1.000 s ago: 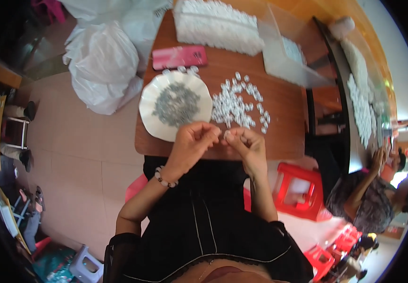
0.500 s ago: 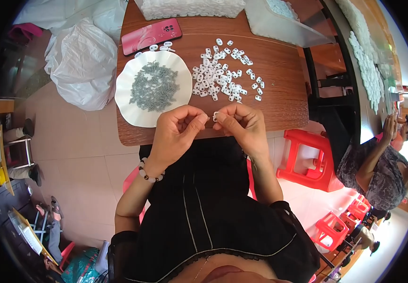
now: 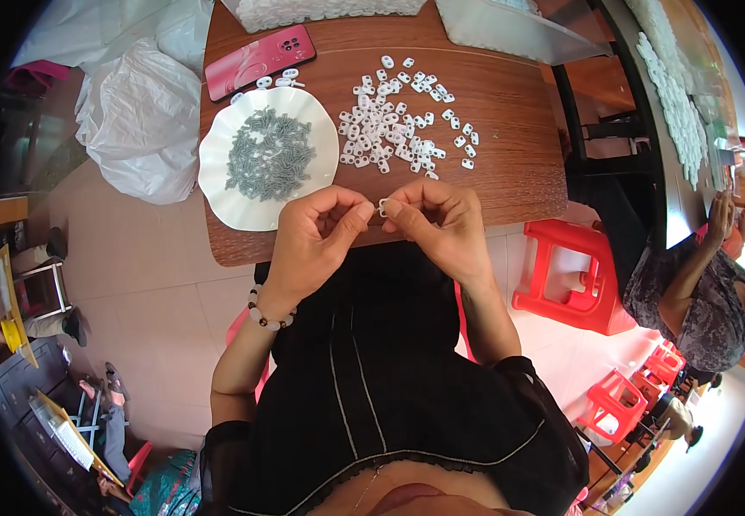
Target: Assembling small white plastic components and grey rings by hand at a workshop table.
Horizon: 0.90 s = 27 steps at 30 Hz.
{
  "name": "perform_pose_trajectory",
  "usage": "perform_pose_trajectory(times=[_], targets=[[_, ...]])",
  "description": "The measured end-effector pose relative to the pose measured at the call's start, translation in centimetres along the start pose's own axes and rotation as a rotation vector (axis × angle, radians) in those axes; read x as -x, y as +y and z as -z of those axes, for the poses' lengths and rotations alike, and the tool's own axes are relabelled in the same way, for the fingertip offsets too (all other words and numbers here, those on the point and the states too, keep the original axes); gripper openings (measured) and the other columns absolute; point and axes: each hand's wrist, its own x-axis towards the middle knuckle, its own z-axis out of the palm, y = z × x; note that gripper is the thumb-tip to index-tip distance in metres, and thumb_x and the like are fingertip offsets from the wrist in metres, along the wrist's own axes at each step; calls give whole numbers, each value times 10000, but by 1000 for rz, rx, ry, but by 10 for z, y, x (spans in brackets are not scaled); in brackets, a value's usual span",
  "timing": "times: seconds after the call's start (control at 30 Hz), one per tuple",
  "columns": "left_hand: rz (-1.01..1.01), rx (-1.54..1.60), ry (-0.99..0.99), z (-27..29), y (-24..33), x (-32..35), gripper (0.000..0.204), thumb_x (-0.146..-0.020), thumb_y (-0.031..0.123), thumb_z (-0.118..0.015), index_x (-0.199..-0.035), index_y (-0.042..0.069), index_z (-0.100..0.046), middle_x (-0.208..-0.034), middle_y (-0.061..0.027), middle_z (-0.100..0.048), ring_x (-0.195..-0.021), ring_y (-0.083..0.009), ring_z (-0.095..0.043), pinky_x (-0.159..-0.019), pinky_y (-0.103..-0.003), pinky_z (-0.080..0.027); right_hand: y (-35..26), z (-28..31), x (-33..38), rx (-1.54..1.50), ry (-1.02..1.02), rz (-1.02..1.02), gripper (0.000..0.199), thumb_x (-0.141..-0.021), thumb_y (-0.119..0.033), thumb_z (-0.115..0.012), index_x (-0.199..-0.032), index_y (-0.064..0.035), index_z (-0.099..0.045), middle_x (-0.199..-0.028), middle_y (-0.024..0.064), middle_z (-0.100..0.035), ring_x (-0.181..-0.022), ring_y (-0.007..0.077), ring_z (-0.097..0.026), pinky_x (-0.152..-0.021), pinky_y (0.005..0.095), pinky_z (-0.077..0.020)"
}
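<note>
My right hand [image 3: 443,230] pinches a small white plastic piece [image 3: 383,206] with a hole in it, between thumb and forefinger. Close beside it, my left hand [image 3: 317,236] is closed in a pinch, its fingertips almost touching that piece; whatever they hold is too small to make out. Beyond the left hand stands a white wavy-rimmed plate [image 3: 210,176] with a heap of small grey-green, slim pieces [image 3: 271,156]. A loose pile of white two-holed pieces [image 3: 378,129] lies on the wooden table [image 3: 510,185], past my right hand.
A pink phone [image 3: 261,62] lies behind the plate, a few white pieces [image 3: 287,77] next to it. Translucent bins [image 3: 510,33] stand along the far edge. A white bag [image 3: 140,125] sits left of the table, a red stool [image 3: 575,275] on the right. Another person [image 3: 691,301] sits far right.
Both hands have drawn slightly closer together, the left fingertips now nearly at the white piece. The view has shifted a little, so the table's things appear higher and further left.
</note>
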Motion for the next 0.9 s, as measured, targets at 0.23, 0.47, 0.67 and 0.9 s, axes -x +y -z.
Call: perform_pose_trajectory(times=[0.23, 0.47, 0.67, 0.9], targets=[[-3, -29, 1, 0, 0, -2, 158, -905, 129, -621, -877, -27, -632, -731, 1, -620, -666, -35, -548, -601, -185, -440, 3, 1, -1, -19, 17, -3, 103, -850, -60, -622, -830, 37, -647, -716, 46, -661, -683, 90, -650, -603, 216, -501], [5, -41, -3, 0, 1, -3, 159, -904, 129, -624, -871, -27, -632, -722, 1, -614, -658, -35, -541, -597, -186, -436, 3, 0, -1, 1, 18, 12, 108, -850, -68, -628, -829, 37, -646, -718, 46, -661, -678, 88, -648, -595, 215, -497], [-23, -82, 12, -1, 1, -3, 158, -901, 125, -626, -864, -28, -634, -705, 3, -610, -641, -32, -533, -580, -185, -430, 1, -1, -1, 47, 16, 18, 115, -850, -77, -634, -823, 35, -641, -716, 49, -659, -665, 80, -639, -585, 213, -490], [-1, -146, -8, 1, 2, -2, 147, -909, 110, -614, -890, -35, -632, -762, -11, -607, -686, -54, -536, -636, -197, -444, 0, -3, -1, 49, 21, 15, 115, -852, -78, -627, -815, 31, -636, -710, 52, -657, -665, 81, -639, -591, 214, -490]])
